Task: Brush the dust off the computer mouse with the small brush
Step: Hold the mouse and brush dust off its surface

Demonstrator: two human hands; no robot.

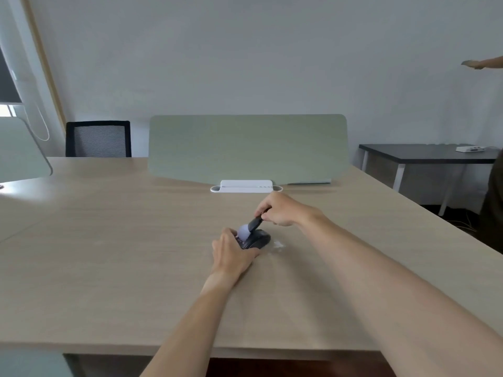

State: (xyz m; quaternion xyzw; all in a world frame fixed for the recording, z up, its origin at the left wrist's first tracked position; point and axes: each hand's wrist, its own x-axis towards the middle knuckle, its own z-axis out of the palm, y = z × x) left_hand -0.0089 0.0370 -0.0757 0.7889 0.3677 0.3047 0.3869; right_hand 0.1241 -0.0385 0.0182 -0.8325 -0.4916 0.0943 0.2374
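The mouse [257,238], black, lies on the light wood counter [109,254] a little right of centre, roughly midway between the near edge and the green divider panel [247,148] standing at the far side.

The left hand [232,254] rests on the counter against the near-left side of the mouse. Its fingers [228,235] are curled about that end of the mouse and touch it, and the thumb lies along the near side; they hold the mouse in place.

The right hand [283,210] is raised just beyond the mouse. Its fingers [265,206] are clenched around the dark handle of the brush [249,228], which slopes down and to the left. The pale lilac bristle head sits on the left portion of the mouse top, touching it, close to the left fingertips.

A small patch of whitish specks [279,244] lies on the counter just beside the right side of the mouse.

A white holder [246,186] is fixed at the foot of the divider panel, well apart from the hands. A black mesh chair [98,139] stands behind the counter at the left. A dark side table [424,155] at the right carries a white box [470,149]. Another person's arm [487,63] enters at the upper right edge; what its hand holds cannot be told.
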